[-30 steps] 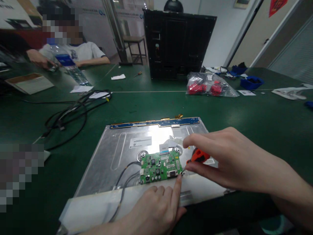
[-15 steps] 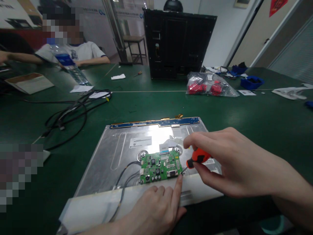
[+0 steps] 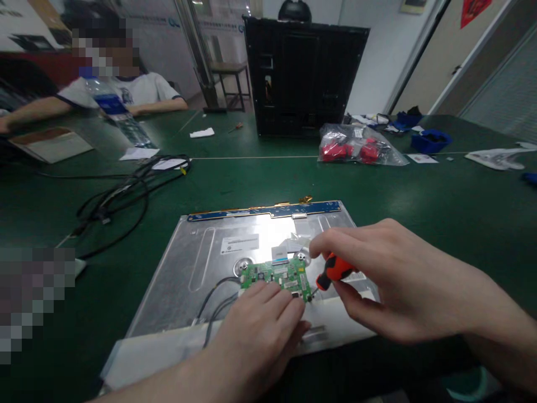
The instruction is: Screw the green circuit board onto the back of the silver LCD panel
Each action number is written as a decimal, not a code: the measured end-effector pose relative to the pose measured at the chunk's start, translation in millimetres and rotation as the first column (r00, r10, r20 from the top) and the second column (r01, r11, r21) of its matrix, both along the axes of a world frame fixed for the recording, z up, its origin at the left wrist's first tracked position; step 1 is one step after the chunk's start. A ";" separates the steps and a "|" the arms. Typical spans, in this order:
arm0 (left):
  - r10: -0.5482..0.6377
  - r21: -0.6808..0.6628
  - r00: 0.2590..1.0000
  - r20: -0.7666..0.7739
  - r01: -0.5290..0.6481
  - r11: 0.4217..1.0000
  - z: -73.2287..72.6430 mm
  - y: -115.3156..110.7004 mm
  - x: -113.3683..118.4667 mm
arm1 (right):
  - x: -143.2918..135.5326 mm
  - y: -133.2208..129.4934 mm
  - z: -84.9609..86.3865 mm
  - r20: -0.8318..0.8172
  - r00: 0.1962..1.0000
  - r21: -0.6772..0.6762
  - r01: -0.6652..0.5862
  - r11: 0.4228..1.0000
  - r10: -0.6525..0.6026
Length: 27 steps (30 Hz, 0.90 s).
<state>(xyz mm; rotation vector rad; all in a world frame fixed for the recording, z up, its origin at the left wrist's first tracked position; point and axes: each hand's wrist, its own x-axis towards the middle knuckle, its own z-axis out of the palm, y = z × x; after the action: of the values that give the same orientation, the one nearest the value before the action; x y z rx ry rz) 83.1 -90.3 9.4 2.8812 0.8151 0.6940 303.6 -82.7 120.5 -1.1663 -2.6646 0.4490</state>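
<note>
In my right hand [image 3: 390,280] is a short red-and-black screwdriver [image 3: 336,270], its handle between thumb and fingers. The thin shaft slants down to the lower right corner of a green circuit board [image 3: 293,273]. My left hand [image 3: 266,327] covers the near edge of that board, fingers curled over it and the fingertips partly hidden. Below the board lies the silver metal back of a display panel [image 3: 168,296], with a white sheet [image 3: 155,358] along its near side. Dark cables [image 3: 210,299] leave the board's left side, and a flat ribbon cable [image 3: 279,254] meets its top.
A black monitor [image 3: 306,78] stands at the back. To its right are a plastic bag with red parts [image 3: 361,146] and a blue box [image 3: 430,141]. Black cables [image 3: 134,184] and a water bottle [image 3: 121,115] are on the left. Another person [image 3: 121,95] sits across the table.
My left hand has moved up and left from pointing at the board's corner and now curls over its near edge. The screwdriver stays at the corner.
</note>
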 end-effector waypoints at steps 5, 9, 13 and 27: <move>-0.001 -0.213 0.999 -0.048 -0.009 0.977 7.6 14.8 4.9 | -0.7 -0.5 0.6 0.012 1.000 0.010 -0.005 1.000 0.005; -0.021 -0.286 0.996 -0.082 -0.004 0.958 2.4 17.7 14.3 | -1.6 0.0 -3.4 0.011 1.000 0.071 -0.021 0.997 0.020; -0.056 -0.271 0.994 -0.094 0.029 0.962 -2.9 19.4 22.2 | -1.6 2.6 -8.2 0.048 0.999 0.187 0.001 0.982 -0.010; -0.079 -0.186 0.990 -0.118 0.056 0.981 -13.2 24.7 21.8 | 0.4 2.2 -2.4 -0.036 0.998 0.023 -0.051 0.998 0.052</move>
<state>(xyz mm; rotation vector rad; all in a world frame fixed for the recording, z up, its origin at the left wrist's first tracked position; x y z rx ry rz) 104.9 -65.6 -3.8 2.7929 0.7464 0.4123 304.0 -80.4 118.1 -1.0749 -2.6664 0.4439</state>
